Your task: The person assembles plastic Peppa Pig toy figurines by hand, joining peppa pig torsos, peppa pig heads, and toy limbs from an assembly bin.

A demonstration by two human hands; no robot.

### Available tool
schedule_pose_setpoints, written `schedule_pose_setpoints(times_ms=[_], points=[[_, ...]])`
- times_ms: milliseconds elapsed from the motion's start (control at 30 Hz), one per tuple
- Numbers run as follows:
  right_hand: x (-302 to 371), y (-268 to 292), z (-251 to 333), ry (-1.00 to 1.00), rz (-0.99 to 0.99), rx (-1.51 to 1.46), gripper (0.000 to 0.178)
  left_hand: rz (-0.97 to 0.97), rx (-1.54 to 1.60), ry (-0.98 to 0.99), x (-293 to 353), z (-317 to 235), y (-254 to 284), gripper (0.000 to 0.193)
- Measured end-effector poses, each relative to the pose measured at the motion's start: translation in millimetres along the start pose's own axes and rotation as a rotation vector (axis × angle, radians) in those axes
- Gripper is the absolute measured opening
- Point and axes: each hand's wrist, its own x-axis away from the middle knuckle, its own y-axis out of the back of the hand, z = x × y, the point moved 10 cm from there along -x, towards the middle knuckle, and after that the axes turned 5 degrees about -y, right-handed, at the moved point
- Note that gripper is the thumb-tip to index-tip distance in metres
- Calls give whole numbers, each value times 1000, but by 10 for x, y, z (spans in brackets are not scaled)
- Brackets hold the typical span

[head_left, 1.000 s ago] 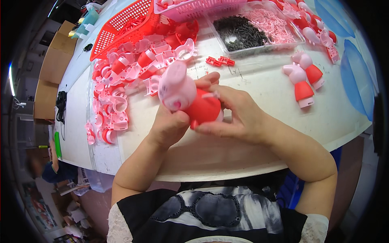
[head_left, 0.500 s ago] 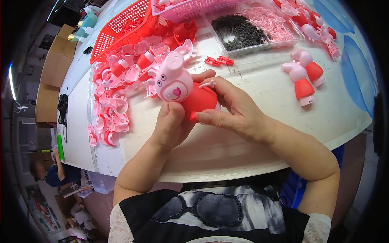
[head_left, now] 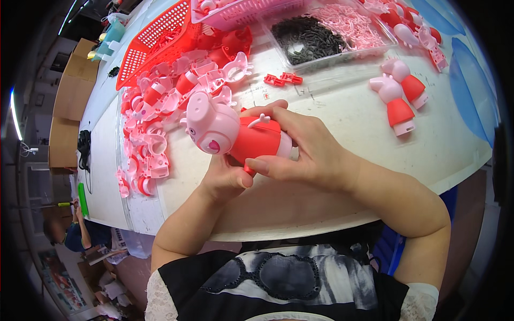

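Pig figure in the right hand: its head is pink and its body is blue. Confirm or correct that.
The blue is wrong: the head camera view shows the pig figure in the right hand with a red body and a pink head.

The white worktable (head_left: 450, 147) carries, along its far side, a red perforated basket (head_left: 140, 51), a pink basket (head_left: 243, 17) and a clear tray (head_left: 327, 60). A heap of pink and red molded parts (head_left: 152, 122) lies at left — two small red parts (head_left: 290, 78) just before the tray — and two pink-and-red figures (head_left: 400, 111) lie side by side at right.
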Motion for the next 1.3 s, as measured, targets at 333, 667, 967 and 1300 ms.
schedule_pose_setpoints(times_ms=[333, 667, 967, 1300], points=[[42, 34, 168, 108, -89, 275, 54, -17, 226, 15, 5, 32, -46, 103], [155, 94, 372, 302, -251, 296, 46, 73, 34, -38, 48, -6, -63, 94], [28, 101, 165, 147, -244, 220, 50, 77, 137, -47, 5, 8, 20, 73], [-101, -2, -152, -92, -45, -19, 66, 23, 291, 8, -28, 91, 207, 65]])
